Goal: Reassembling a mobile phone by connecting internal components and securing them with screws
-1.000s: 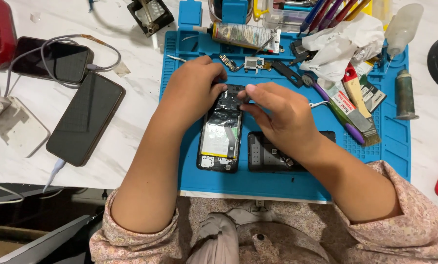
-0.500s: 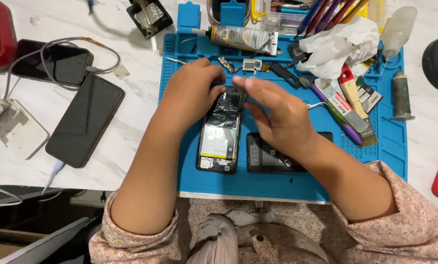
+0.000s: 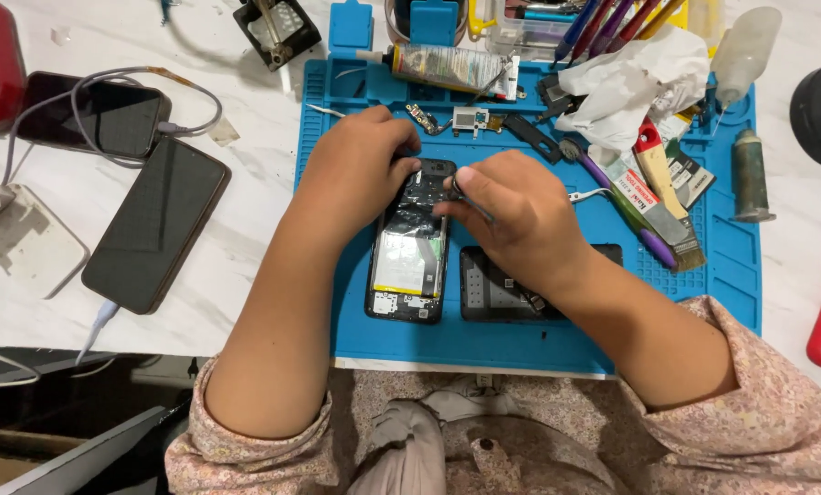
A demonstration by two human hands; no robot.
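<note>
Barely shifted, both hands — left hand (image 3: 360, 170) steadying opened phone (image 3: 410, 243), right hand (image 3: 511, 215) fingers pinching tweezers (image 3: 470, 203) — over blue mat (image 3: 704, 275).

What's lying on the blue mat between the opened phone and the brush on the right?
In the head view, a separate dark phone cover lies between the opened phone and the brush, partly under the right hand.

Your view is bright and evenly lit from overhead. Soft, short shadows sit under your hands (image 3: 447, 197) on the blue mat (image 3: 539, 335). Focus sharp throughout; white table (image 3: 245, 238) nearly overexposed; dim below the near edge.
</note>
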